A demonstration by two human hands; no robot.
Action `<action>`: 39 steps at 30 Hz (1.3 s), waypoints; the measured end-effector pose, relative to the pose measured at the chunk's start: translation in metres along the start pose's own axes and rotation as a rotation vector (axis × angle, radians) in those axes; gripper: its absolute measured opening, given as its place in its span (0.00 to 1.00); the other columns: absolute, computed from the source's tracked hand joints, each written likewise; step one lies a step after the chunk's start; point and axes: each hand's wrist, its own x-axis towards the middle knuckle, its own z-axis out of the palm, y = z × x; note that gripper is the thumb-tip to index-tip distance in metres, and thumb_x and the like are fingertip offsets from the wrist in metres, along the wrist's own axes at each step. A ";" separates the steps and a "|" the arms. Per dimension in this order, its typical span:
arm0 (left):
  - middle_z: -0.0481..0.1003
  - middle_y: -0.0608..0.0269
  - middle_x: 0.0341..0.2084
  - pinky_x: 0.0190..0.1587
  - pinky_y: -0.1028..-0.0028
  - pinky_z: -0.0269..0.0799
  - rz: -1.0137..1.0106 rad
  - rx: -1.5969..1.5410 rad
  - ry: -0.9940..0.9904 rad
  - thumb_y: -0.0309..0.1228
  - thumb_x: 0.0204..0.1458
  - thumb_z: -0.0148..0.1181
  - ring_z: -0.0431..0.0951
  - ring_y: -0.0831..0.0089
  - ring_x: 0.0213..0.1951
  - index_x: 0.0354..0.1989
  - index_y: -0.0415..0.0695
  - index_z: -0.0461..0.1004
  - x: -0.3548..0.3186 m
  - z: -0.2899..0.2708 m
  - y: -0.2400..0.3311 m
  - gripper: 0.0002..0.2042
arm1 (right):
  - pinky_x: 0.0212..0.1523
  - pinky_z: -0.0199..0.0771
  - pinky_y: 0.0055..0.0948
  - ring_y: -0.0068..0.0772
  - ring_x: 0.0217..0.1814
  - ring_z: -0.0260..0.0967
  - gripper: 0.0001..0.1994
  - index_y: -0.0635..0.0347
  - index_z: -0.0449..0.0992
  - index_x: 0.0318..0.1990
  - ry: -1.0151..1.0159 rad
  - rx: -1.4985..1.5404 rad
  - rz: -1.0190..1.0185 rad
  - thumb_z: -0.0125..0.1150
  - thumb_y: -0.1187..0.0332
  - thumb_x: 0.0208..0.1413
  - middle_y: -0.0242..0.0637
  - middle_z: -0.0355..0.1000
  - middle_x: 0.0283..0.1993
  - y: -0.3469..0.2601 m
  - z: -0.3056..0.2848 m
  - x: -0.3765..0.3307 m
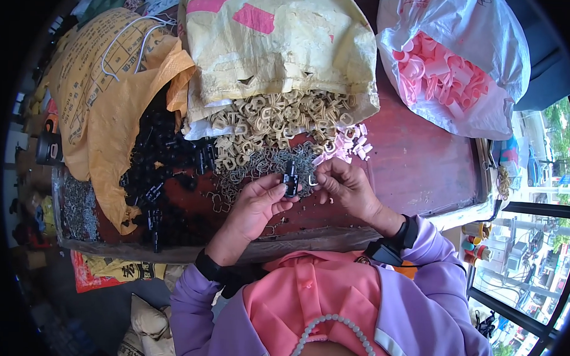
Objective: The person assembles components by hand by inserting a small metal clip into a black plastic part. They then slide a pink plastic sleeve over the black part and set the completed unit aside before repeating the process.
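Note:
My left hand (257, 203) is closed round a small black plastic part (290, 178), held upright between thumb and fingers. Close beside it on the right, my right hand (346, 187) pinches a small bent metal wire loop (312, 180); a narrow space seems to separate the loop from the black part. Just beyond both hands lies a heap of grey metal wire loops (260, 168). Behind that, beige plastic buckle-like rings (281, 118) spill from a large pale sack (271, 46). Small pale pink plastic pieces (346, 145) lie beyond my right hand.
At left, many black plastic parts (164, 145) spill from an orange woven sack (106, 84). Small metal pieces (80, 205) cover the table's left end. A white bag (452, 71) of pink curled pieces (439, 73) sits back right on the dark red table (417, 164). Windows (521, 249) stand at right.

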 end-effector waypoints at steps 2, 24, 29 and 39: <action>0.71 0.60 0.35 0.37 0.80 0.68 -0.026 -0.010 -0.022 0.28 0.50 0.49 0.72 0.75 0.35 0.43 0.39 0.66 0.004 0.009 -0.002 0.12 | 0.25 0.63 0.14 0.15 0.23 0.62 0.05 0.62 0.64 0.33 0.031 0.022 -0.020 0.48 0.69 0.53 0.28 0.65 0.25 -0.001 -0.002 -0.008; 0.72 0.61 0.32 0.32 0.83 0.70 -0.139 0.039 -0.116 0.29 0.49 0.51 0.74 0.74 0.31 0.39 0.37 0.68 0.014 0.026 -0.007 0.11 | 0.26 0.63 0.24 0.30 0.26 0.62 0.06 0.62 0.67 0.30 0.065 -0.539 -0.412 0.57 0.75 0.43 0.34 0.62 0.25 -0.014 -0.002 -0.021; 0.72 0.56 0.32 0.32 0.82 0.71 -0.103 0.015 -0.042 0.28 0.49 0.49 0.74 0.72 0.31 0.39 0.36 0.67 0.014 0.012 -0.001 0.11 | 0.24 0.64 0.24 0.30 0.25 0.63 0.09 0.62 0.66 0.33 0.075 -0.270 -0.147 0.57 0.73 0.43 0.35 0.61 0.25 0.001 -0.017 0.000; 0.71 0.54 0.34 0.38 0.78 0.70 -0.043 -0.018 0.080 0.28 0.48 0.50 0.73 0.71 0.35 0.41 0.36 0.66 0.016 -0.006 -0.005 0.12 | 0.19 0.61 0.19 0.18 0.20 0.61 0.05 0.59 0.68 0.27 0.071 -0.873 -0.301 0.54 0.68 0.49 0.28 0.63 0.20 0.015 -0.039 0.049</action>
